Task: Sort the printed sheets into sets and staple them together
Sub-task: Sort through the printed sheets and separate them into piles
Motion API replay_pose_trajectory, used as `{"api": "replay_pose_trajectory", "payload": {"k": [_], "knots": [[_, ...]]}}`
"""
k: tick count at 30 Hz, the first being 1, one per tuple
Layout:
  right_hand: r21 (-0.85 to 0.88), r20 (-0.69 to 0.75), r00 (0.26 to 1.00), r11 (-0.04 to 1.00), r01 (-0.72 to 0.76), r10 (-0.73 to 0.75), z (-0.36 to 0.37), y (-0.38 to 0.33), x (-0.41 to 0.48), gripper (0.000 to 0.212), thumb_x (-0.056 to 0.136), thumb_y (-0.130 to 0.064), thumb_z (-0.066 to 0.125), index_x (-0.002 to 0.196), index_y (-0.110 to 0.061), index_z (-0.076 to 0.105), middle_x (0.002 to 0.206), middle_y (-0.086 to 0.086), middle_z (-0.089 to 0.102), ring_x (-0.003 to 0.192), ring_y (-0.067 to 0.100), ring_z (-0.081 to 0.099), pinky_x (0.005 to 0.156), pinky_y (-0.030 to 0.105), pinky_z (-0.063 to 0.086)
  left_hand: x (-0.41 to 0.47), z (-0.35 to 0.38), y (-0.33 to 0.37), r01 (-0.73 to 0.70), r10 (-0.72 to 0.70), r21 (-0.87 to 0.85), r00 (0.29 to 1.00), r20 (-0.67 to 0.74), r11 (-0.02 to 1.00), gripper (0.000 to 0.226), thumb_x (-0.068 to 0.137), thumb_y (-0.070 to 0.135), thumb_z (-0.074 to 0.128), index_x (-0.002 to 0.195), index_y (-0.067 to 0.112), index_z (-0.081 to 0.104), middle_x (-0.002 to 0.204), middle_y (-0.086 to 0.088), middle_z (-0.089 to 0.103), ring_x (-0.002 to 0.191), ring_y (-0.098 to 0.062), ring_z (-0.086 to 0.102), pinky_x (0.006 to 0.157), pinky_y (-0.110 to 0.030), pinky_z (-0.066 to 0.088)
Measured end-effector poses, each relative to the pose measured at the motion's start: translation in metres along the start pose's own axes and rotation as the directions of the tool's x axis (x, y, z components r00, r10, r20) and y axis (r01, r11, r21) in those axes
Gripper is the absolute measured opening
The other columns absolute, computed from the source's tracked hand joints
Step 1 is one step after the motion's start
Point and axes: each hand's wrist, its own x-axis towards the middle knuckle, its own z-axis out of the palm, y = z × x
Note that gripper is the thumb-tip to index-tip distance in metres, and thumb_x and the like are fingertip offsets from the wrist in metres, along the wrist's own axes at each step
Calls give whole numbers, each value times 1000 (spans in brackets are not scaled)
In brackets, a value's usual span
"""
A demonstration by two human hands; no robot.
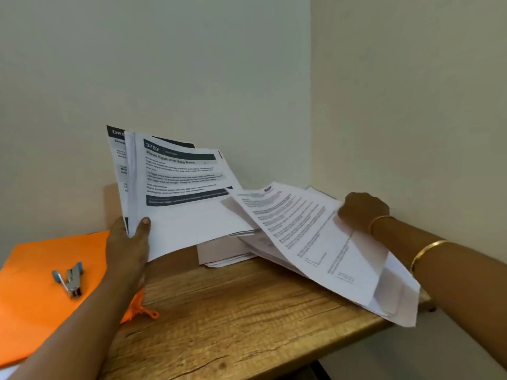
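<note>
The left hand (pixel 129 248) pinches a raised bundle of printed sheets (pixel 186 215) near the desk's (pixel 233 311) back edge. The right hand (pixel 362 212) grips a second bundle (pixel 315 242) over the right edge. The stapler (pixel 70 279) lies on the orange folder (pixel 33 311). Sorting seems unfinished, and all stapling is left.

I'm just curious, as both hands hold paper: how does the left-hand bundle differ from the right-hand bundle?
The left-hand bundle stands nearly upright; the right-hand bundle slopes low, overhanging the table edge. The left-hand bundle's top sheet has dark bands; the right-hand bundle's shows only small plain text. Both are white printed sheets.
</note>
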Motion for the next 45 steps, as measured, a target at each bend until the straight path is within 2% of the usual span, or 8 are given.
{"api": "replay_pose_trajectory", "payload": {"k": [9, 19, 22, 26, 29, 31, 37, 45], "knots": [[-425, 69, 994, 899, 109, -88, 23, 39, -8, 20, 91, -23, 41, 98, -18, 59, 89, -2, 59, 90, 19, 60, 84, 32, 49, 0, 1, -3, -10, 10, -6, 1000, 0, 1000, 35, 96, 16, 52, 130, 7, 49, 123, -9, 57, 109, -25, 56, 89, -35, 45], [-534, -28, 994, 843, 71, -102, 38, 27, -1, 32, 91, -28, 42, 119, -19, 53, 117, 3, 56, 110, 22, 54, 90, 35, 41, -2, 2, -3, -9, 9, -2, 1000, 2, 1000, 34, 96, 15, 52, 129, 8, 50, 120, -6, 57, 109, -24, 56, 90, -37, 46], [-383, -111, 971, 911, 154, -211, 35, 8, -2, 29, 91, -24, 41, 117, -14, 50, 115, 7, 57, 106, 26, 55, 84, 35, 41, -3, 2, -2, -1, 1, -10, 1000, 6, 1000, 34, 96, 16, 53, 129, 8, 50, 117, -5, 57, 108, -25, 56, 87, -36, 46], [98, -50, 973, 969, 228, -224, 31, -35, -1, 25, 98, -34, 31, 92, -15, 45, 96, 7, 58, 84, 23, 54, 71, 30, 38, -3, 1, -2, 3, -3, -13, 1000, 8, 1000, 33, 95, 18, 54, 128, 9, 50, 117, -6, 57, 109, -27, 56, 88, -38, 47], [486, 84, 969, 859, 163, -232, 27, -75, -9, 35, 99, -43, 31, 82, -16, 46, 92, 8, 56, 80, 22, 52, 71, 31, 41, -5, 2, -1, 7, -6, -25, 1000, 20, 1000, 34, 95, 17, 54, 128, 9, 50, 118, -7, 58, 107, -26, 57, 87, -38, 47], [672, 188, 951, 738, 56, -244, 24, -98, -17, 41, 99, -46, 31, 96, -11, 52, 94, 11, 60, 80, 22, 56, 71, 33, 47, -6, 2, 0, 2, -1, -23, 1000, 23, 1000, 34, 95, 18, 54, 127, 9, 50, 118, -8, 58, 106, -26, 58, 85, -38, 48], [844, 368, 888, 499, -196, -275, 24, -143, -28, 46, 100, -39, 38, 126, -3, 47, 110, 10, 55, 93, 26, 54, 71, 31, 45, -8, 5, 2, -9, 9, -4, 999, 48, 1000, 32, 94, 20, 56, 125, 13, 51, 116, -7, 60, 103, -26, 59, 84, -40, 50], [826, 200, 945, 563, -21, -258, 24, -154, -22, 27, 93, -17, 54, 109, 4, 57, 114, 17, 61, 85, 21, 51, 76, 28, 42, -6, 5, 4, 53, -50, -60, 998, 47, 997, 33, 92, 22, 60, 123, 14, 54, 118, -8, 62, 105, -28, 61, 91, -48, 51]]}}
